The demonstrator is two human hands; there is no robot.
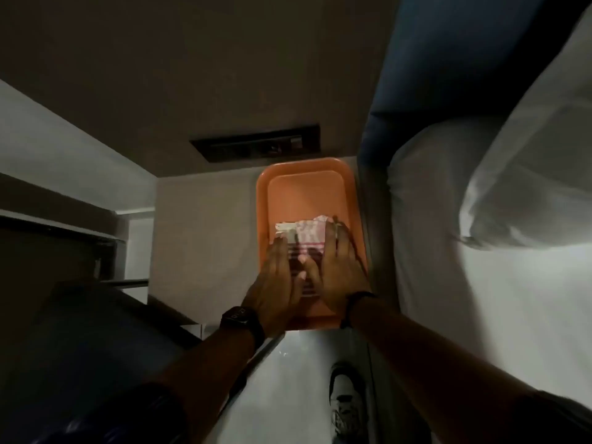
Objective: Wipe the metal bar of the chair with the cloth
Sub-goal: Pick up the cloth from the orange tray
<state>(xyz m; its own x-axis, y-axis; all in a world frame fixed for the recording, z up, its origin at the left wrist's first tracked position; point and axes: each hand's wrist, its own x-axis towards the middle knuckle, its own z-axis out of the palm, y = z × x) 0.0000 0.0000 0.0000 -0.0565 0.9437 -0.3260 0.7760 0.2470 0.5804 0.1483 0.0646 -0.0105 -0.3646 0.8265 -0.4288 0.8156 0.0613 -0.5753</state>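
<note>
A folded pink-and-white striped cloth (306,233) lies in the near half of an orange tray (304,193) on a pale bedside surface. My left hand (275,277) presses flat on the cloth's left side, fingers together and stretched out. My right hand (338,267) lies on its right side, with the thumb across the cloth's middle. Both hands rest on the cloth; neither visibly lifts it. A dark chair (96,347) stands at the lower left, and a thin metal bar (131,282) shows at its top edge.
A bed with white sheets (480,283) and a white pillow (528,187) fills the right side, with a blue headboard (448,59) behind. A dark socket panel (256,147) sits on the wall above the tray. My shoe (344,402) stands on the pale floor.
</note>
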